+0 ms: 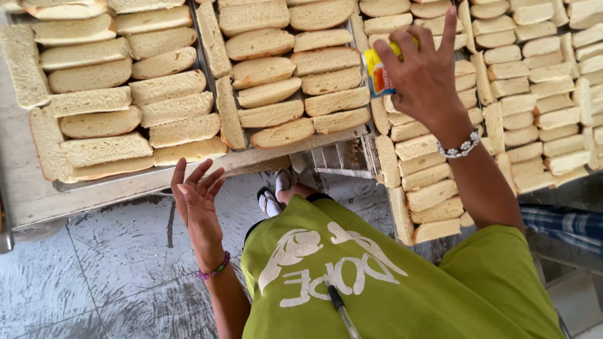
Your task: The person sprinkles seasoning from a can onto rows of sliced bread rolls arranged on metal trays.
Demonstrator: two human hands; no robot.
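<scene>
Two hands are up: my right hand (424, 78) wraps a small yellow-and-blue plastic container (379, 72), held over the cut bread slices (433, 194) right of the middle metal tray (301, 147). My left hand (196, 196) is spread wide, holding nothing, just below that tray's near edge, above the grey floor (113, 276).

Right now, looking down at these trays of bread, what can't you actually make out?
- Yellow container, head view: mostly hidden by the right hand, so its shape is unclear.
- Bread slices: rows run off the top and right edges.
- Floor under the trays: covered.
- Left hand: open, holding nothing.
</scene>
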